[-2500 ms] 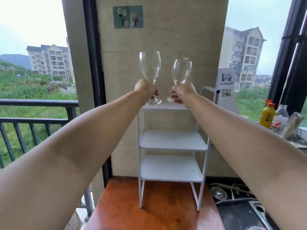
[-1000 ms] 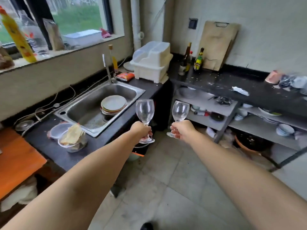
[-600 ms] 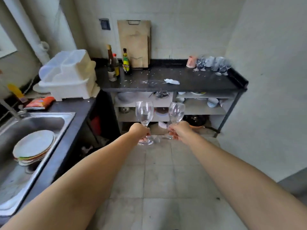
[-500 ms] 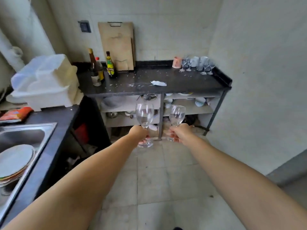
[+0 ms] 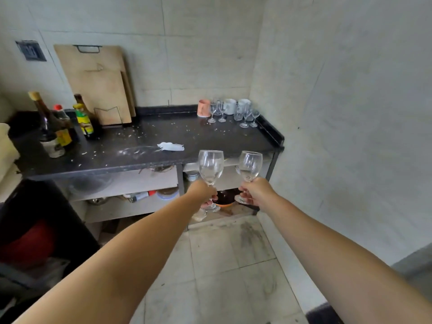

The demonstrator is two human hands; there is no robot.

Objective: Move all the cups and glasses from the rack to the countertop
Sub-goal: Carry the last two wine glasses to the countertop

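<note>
1. Head view: two hands out front, two wine glasses carried upright, side by side but apart.
2. Left hand (image 5: 203, 191) curled round the stem of the left wine glass (image 5: 210, 169).
3. Right hand (image 5: 257, 191) curled round the stem of the right wine glass (image 5: 249, 166).
4. Both held short of the dark countertop (image 5: 145, 146), near its front right edge.
5. On the far right corner: one pink cup (image 5: 204, 108), two white mugs (image 5: 230, 106), a cluster of stemmed glasses (image 5: 244, 116), count unclear.
6. On the left end: about four bottles (image 5: 56, 127).
</note>
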